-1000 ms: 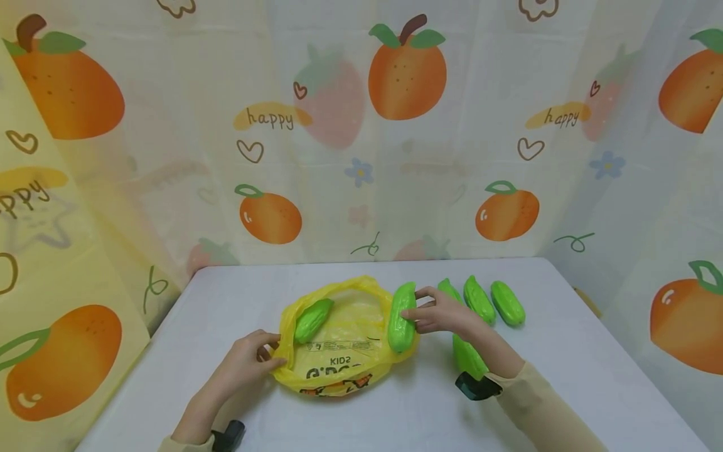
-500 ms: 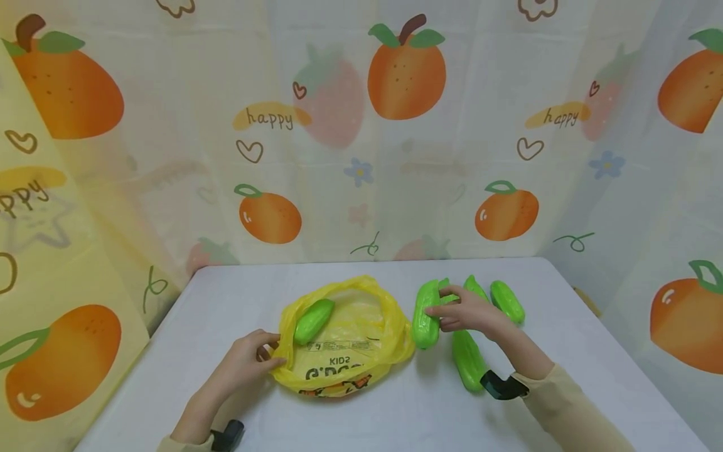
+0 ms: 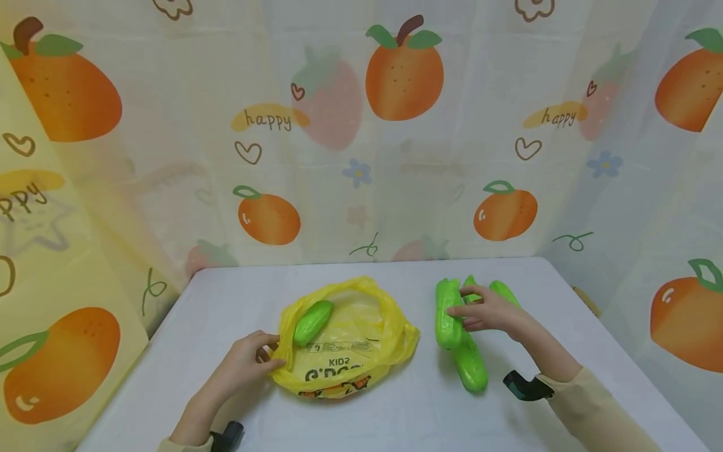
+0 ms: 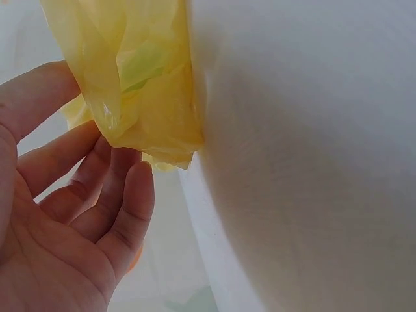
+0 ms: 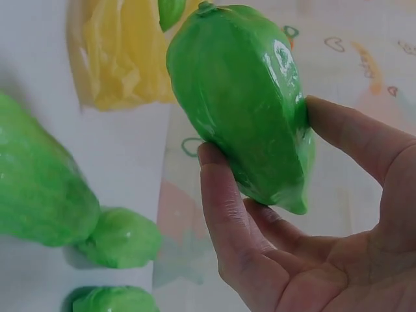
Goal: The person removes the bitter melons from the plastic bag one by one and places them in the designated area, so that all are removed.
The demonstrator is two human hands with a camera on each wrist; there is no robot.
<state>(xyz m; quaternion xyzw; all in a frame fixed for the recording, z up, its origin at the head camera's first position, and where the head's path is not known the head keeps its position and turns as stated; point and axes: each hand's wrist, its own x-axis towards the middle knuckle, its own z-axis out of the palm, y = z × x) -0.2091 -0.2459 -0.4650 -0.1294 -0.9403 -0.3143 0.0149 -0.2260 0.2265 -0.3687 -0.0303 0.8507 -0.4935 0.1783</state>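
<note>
My left hand (image 3: 248,359) pinches the left edge of a yellow plastic bag (image 3: 398,345), which lies with its mouth spread and printed letters showing. Inside the bag, toward its left side, sits a glossy green cucumber (image 3: 313,323). To the right of the bag, my right hand (image 3: 494,312) grips another green cucumber (image 3: 448,317) between thumb and fingers. Its ridged, plump body (image 5: 240,107) fills the middle of the right wrist view. In the head view the held one overlaps a nearer cucumber (image 3: 471,370) on the table.
More cucumbers lie behind my right hand, one (image 3: 504,291) partly covered by it. A white cloth covers the table (image 3: 316,427). A fruit-printed curtain (image 3: 361,188) stands at the back and sides.
My right hand has carried its cucumber from over the bag's right edge rightward to the other cucumbers. The left hand stays at the bag's edge.
</note>
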